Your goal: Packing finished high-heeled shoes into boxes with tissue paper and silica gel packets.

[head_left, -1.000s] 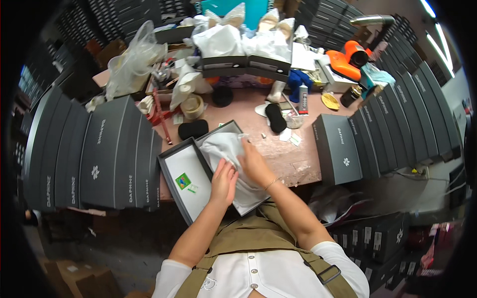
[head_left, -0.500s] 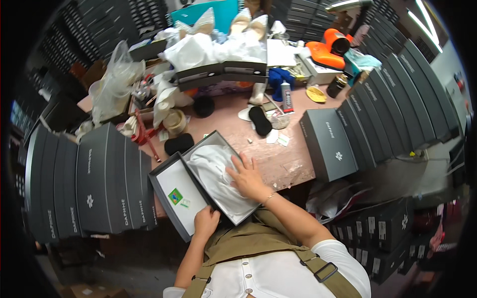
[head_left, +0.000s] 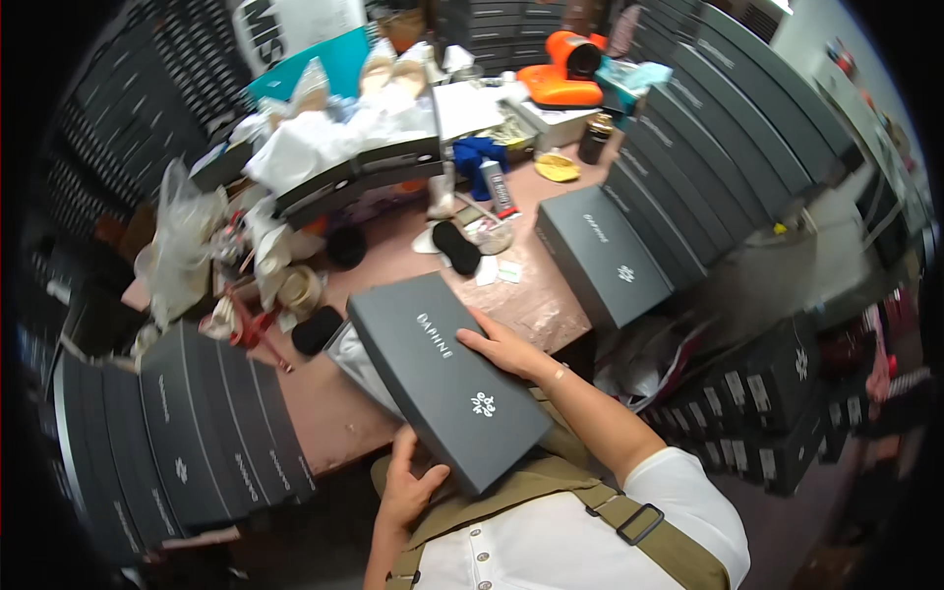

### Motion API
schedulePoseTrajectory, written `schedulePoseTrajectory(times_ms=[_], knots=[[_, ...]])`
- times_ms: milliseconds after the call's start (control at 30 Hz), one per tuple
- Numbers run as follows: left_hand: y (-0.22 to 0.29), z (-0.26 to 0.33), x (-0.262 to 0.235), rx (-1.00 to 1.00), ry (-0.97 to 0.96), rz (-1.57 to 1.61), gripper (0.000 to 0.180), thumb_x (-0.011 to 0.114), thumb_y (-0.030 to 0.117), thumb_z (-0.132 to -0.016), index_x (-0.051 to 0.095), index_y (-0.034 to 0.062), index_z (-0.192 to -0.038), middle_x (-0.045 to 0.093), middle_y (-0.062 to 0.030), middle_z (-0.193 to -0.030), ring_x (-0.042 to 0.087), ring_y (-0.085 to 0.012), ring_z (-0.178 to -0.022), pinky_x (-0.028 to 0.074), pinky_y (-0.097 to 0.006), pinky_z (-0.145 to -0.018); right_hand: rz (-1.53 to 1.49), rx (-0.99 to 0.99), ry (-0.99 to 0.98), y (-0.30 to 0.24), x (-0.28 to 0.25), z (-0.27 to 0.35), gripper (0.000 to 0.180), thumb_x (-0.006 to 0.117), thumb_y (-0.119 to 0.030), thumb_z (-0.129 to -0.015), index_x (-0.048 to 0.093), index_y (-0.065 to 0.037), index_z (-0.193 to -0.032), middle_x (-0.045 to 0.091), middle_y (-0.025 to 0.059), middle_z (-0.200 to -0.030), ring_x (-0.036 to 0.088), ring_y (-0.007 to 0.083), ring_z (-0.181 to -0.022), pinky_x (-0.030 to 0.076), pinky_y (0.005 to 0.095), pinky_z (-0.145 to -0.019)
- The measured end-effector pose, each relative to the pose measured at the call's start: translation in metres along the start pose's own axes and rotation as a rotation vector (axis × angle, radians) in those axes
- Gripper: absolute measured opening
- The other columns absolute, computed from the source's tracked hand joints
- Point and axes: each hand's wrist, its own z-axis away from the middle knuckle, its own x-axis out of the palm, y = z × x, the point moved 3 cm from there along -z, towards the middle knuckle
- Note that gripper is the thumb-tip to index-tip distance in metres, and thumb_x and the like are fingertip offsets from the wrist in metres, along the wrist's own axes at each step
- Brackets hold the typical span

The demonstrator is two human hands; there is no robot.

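Observation:
A dark grey shoebox lid (head_left: pixel 447 379) lies tilted over its shoebox base, at the near edge of the table in front of me. White tissue paper (head_left: pixel 364 366) shows past the lid's left side, and most of the base is hidden under it. My right hand (head_left: pixel 508 349) grips the lid's right edge, its thumb on top. Low on the left side, my left hand (head_left: pixel 408 484) holds the near-left corner, thumb and forefinger against the box; its other fingers are partly hidden.
Rows of grey shoeboxes stand at left (head_left: pixel 197 423) and right (head_left: pixel 728 147). Behind are open boxes with tissue and pale shoes (head_left: pixel 393 69), an orange heat gun (head_left: pixel 560 84), a glue tube (head_left: pixel 500 189), black pads (head_left: pixel 456 248) and a plastic bag (head_left: pixel 182 226).
The lid, which lay open beside the base with its white inside up, is now turned over onto the base. My right hand has left the tissue for the lid's edge. The view has shifted.

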Motion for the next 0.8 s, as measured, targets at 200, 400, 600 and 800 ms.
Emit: schedulePoseTrajectory(times_ms=[200, 400, 600, 800], knots=[[-0.071, -0.04, -0.025, -0.207, 0.36, 0.371, 0.067, 0.048, 0.04, -0.099, 0.021, 0.0037, -0.147, 0.036, -0.0152, -0.144, 0.04, -0.0264, -0.129, 0.041, -0.042, -0.098, 0.507, -0.118, 0.196, 0.026, 0.039, -0.069, 0.059, 0.054, -0.052, -0.089, 0.064, 0.001, -0.112, 0.064, 0.0284, -0.105, 0.063, 0.0382, -0.1, 0.047, 0.0431, -0.088], [-0.103, -0.057, -0.037, -0.34, 0.323, 0.359, 0.059, 0.048, 0.05, -0.096, 0.047, 0.002, -0.13, 0.057, -0.0138, -0.12, 0.058, -0.0247, -0.107, 0.048, -0.039, -0.089, 0.306, 0.126, 0.086, 0.011, 0.031, -0.083, 0.071, 0.057, -0.065, -0.08, 0.07, 0.004, -0.095, 0.066, 0.0264, -0.098, 0.064, 0.0402, -0.094, 0.05, 0.0438, -0.083], [-0.077, -0.056, -0.035, -0.374, 0.434, 0.232, 0.059, 0.046, 0.054, -0.095, 0.052, 0.0009, -0.12, 0.063, -0.0125, -0.104, 0.064, -0.0239, -0.086, 0.052, -0.033, -0.067, 0.379, 0.03, 0.226, -0.003, 0.039, -0.07, 0.071, 0.059, -0.062, -0.079, 0.068, 0.006, -0.099, 0.066, 0.0262, -0.104, 0.063, 0.0382, -0.1, 0.049, 0.0445, -0.088], [-0.099, -0.067, -0.034, -0.415, 0.407, 0.273, 0.071, 0.041, 0.06, -0.094, 0.041, 0.0024, -0.135, 0.05, -0.0161, -0.128, 0.056, -0.0287, -0.11, 0.051, -0.04, -0.082, 0.311, 0.083, 0.236, 0.028, 0.044, -0.09, 0.072, 0.059, -0.063, -0.079, 0.068, 0.003, -0.105, 0.065, 0.0247, -0.11, 0.062, 0.0382, -0.104, 0.048, 0.045, -0.09]])
